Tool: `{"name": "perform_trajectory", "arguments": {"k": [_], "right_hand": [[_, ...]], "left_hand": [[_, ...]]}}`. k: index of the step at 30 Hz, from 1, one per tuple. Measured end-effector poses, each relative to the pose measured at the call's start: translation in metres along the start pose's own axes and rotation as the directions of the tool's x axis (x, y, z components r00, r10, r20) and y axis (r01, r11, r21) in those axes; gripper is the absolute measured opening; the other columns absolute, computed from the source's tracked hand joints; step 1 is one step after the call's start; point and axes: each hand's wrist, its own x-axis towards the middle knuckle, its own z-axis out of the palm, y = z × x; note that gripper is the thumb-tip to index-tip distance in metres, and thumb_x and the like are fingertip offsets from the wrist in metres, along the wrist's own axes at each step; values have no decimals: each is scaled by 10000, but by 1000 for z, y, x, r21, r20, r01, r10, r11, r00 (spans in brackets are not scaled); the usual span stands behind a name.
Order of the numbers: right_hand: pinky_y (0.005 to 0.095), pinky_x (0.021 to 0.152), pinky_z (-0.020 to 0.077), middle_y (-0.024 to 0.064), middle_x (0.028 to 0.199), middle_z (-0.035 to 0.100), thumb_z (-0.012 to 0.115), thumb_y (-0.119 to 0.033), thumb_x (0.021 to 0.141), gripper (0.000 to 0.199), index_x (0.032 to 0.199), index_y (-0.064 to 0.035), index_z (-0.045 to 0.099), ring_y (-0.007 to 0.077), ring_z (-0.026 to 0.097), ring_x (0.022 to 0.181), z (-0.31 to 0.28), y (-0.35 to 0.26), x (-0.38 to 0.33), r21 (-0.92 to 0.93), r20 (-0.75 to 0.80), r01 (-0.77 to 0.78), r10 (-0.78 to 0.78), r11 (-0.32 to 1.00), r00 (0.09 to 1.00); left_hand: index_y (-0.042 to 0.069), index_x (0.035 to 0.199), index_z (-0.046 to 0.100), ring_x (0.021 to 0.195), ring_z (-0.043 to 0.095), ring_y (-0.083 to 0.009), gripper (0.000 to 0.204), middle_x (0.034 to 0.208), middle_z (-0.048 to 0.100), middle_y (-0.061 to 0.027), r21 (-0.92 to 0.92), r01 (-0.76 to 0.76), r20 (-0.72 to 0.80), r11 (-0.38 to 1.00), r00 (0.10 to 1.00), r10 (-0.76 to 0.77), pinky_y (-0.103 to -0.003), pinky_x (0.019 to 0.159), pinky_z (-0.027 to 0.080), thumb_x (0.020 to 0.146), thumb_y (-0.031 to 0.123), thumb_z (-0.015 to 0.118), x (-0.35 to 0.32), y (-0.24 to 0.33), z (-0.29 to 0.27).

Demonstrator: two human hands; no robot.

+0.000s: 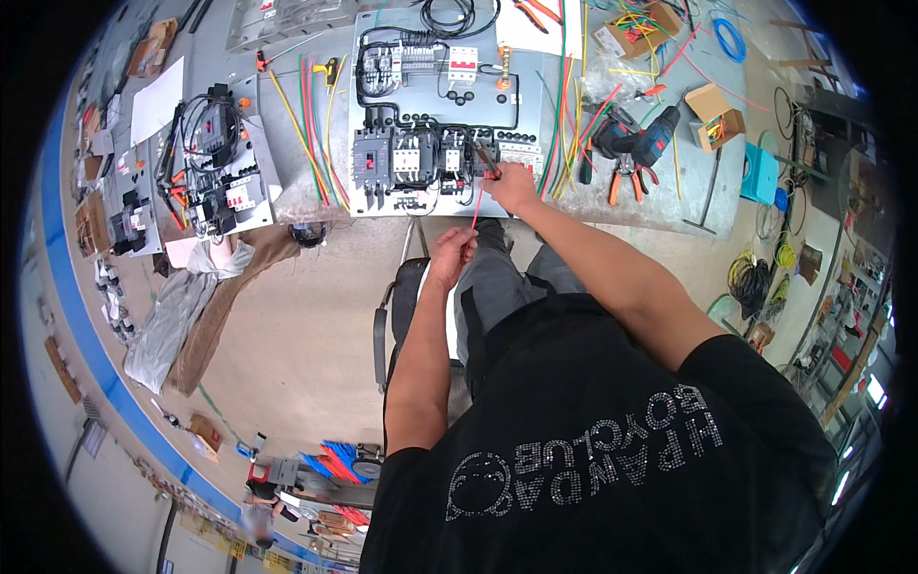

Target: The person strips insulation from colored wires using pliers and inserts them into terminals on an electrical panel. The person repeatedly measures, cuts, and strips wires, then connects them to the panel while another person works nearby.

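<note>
My left hand (453, 254) is closed in a pinch on a thin red wire (477, 210), just off the table's front edge. The wire runs up from its fingers toward my right hand (513, 187). That hand is closed around dark-jawed pliers (489, 161), whose tip points away over the panel; the grip is partly hidden by the fingers. Under the pliers lies a light mounting panel (382, 206) with wired electrical parts. A dark circuit breaker (370, 163) and black-and-white contactors (407, 163) sit in its front row, left of the pliers. Whether the wire touches the jaws is too small to tell.
Loose coloured wires (311, 134) lie left of the panel, others on its right. A cordless drill (650, 139), orange-handled pliers (626, 177) and an open small box (713, 115) are at the right. A second wired panel (253, 158) lies at the left.
</note>
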Motion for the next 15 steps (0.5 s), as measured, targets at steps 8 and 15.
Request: {"name": "perform_trajectory", "arguments": {"k": [8,15], "right_hand": [[367,666,568,117,680,718,781,-363,776,369,867,-9,729,217,726,638,11,28,4,52,-20,-51,52,997,998],[450,784,542,203,781,704,799,-399,727,388,815,-29,722,385,693,800,2,13,1,80,19,-127,126,989,992]], "left_hand": [[51,952,664,596,509,-95,150,735,598,-4,-6,7,-1,1000,1000,-7,-246,546,384,983,197,648,6,-14,11],[89,855,674,539,463,-62,199,676,576,32,117,32,-98,993,995,-21,-223,495,335,965,255,662,12,-3,5]]}}
